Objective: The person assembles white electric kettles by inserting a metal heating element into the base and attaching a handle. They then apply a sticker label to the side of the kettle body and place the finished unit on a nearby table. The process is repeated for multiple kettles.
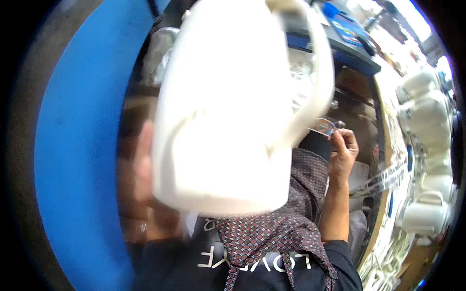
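A large white plastic jug (223,116) with a looped handle (323,72) fills the middle of the view, close up and blurred by motion. My left hand (143,167) lies along the jug's left side and holds it up; the rest of its grip is hidden behind the body. To the right of the jug, my right hand (343,145) is closed in a pinch. Between its thumb and finger is a small clear-edged sticker (322,127) with coloured print. A patterned apron (276,237) covers my lap below the jug.
Several similar white jugs (427,114) stand in a row on the right. Coiled white cords (388,264) lie below them. A dark worktop (357,51) with a blue item is at the back right. A broad blue strip (82,145) runs along the left.
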`<state>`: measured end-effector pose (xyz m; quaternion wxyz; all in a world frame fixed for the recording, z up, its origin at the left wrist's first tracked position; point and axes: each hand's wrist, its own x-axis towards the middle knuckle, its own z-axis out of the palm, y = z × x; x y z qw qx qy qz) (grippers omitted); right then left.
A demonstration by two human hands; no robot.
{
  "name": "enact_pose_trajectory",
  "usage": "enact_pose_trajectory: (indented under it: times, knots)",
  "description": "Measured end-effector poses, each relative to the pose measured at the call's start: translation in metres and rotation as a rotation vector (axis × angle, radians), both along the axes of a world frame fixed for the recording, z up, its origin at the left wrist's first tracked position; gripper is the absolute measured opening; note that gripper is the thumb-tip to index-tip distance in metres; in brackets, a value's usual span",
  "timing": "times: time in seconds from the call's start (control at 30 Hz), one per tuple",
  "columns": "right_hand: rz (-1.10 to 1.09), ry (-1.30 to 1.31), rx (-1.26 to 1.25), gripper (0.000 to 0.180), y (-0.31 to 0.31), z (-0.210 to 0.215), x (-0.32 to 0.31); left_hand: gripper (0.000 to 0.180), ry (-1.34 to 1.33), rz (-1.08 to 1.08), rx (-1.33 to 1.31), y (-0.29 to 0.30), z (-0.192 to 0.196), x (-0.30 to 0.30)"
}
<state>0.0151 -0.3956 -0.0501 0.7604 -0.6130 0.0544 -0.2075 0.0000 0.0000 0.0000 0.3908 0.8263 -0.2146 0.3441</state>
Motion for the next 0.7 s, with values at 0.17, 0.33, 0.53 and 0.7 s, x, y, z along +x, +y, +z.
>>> enact_pose_trajectory:
  times: [0.17, 0.33, 0.53, 0.7]
  knots:
    - [-0.045, -0.125, 0.605, 0.004, -0.048, -0.002, -0.055, 0.044, -0.16, -0.304, -0.057, -0.085, -0.062, 0.019]
    - [-0.015, -0.132, 0.711, 0.013, -0.052, -0.018, -0.098, 0.084, 0.44, -0.417, 0.117, -0.163, -0.143, -0.005]
    - [0.193, 0.332, 0.416, 0.011, 0.022, -0.025, -0.12, 0.094, 1.089, -0.624, 0.369, -0.125, -0.106, 0.006]
    - [0.163, 0.42, 0.281, 0.011, 0.029, -0.029, -0.126, 0.034, 0.801, -0.304, 0.548, -0.12, -0.051, 0.0]
